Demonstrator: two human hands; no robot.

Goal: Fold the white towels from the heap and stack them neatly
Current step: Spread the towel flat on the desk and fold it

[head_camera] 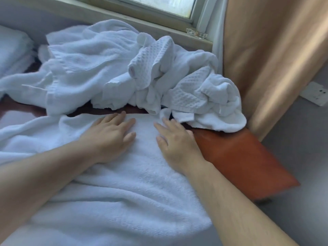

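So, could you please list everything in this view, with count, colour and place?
spread towel: one, white, near side of the table, under both hands
towel heap: one pile, white, far side, below the window
stacked towels: one stack, white, far left
table: one, reddish-brown, corner bare at right
window: one, pale frame, top
glass object: one, clear, on the sill
curtain: one, tan, right
wall socket: one, white, far right
left hand: flat on the spread towel
right hand: flat on the spread towel, by the table's edge
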